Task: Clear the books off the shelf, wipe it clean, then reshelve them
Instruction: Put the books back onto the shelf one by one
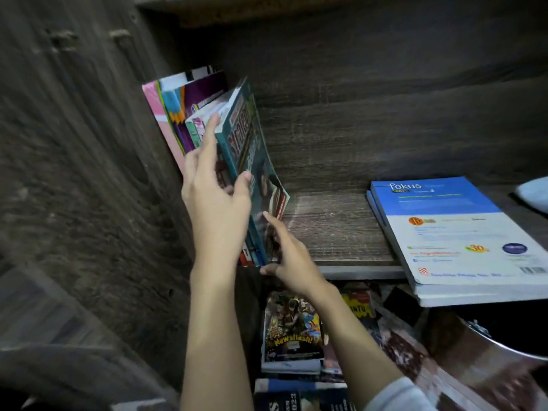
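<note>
A row of thin books (pixel 178 114) leans against the left wall of the dark wooden shelf (pixel 341 232). The outermost one is a teal book (pixel 249 137) with a bent cover. My left hand (pixel 213 191) grips its spine edge, fingers behind it and thumb on the cover. My right hand (pixel 284 253) touches the lower part of the same book's cover with an extended finger, near the shelf's front edge. On the right of the shelf lie blue-and-white "fokus" books (pixel 462 241) flat, sticking out over the front edge.
Below the shelf lies a pile of comics and magazines (pixel 293 330), with dark books (pixel 296 396) further down. A round metal-rimmed object (pixel 489 342) sits at the lower right. A pale object (pixel 533 192) shows at the far right edge.
</note>
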Action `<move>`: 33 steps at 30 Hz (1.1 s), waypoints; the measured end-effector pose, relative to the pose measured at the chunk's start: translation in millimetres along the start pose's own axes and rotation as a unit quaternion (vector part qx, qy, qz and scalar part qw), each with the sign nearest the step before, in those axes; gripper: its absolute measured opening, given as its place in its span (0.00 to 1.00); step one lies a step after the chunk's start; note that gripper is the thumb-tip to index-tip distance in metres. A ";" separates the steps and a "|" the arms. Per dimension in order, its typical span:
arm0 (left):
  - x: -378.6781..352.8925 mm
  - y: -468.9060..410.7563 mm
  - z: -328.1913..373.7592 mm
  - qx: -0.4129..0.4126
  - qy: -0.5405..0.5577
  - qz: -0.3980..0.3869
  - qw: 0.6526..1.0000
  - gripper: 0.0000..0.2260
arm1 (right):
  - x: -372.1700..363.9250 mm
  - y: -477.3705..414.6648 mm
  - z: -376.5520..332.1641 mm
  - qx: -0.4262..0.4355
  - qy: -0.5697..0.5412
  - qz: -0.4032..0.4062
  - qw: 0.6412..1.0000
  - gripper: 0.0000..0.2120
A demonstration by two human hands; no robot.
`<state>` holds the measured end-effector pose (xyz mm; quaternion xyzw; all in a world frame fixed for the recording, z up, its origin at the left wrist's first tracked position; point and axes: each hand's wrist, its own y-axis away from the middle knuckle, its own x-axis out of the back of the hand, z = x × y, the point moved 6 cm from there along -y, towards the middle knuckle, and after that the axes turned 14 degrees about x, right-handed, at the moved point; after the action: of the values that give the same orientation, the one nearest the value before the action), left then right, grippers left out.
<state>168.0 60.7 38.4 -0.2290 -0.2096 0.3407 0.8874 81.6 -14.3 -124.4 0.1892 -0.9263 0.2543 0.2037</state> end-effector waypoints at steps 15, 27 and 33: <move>-17.4 -2.7 -45.9 0.026 -0.024 0.109 0.993 0.12 | 4.6 -13.1 29.7 0.001 0.045 -0.013 0.999 0.35; -27.0 8.0 -53.7 0.022 -0.017 0.173 0.984 0.09 | -11.8 -12.9 17.0 -0.021 0.150 -0.081 0.985 0.34; -28.2 22.5 -48.0 0.077 -0.038 0.135 0.987 0.13 | 14.3 -3.5 10.1 -0.045 0.059 -0.044 0.996 0.32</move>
<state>162.7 43.1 -18.8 -0.1733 -0.1836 0.4812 0.8394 68.2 -26.2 -124.2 0.2051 -0.9140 0.2137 0.2773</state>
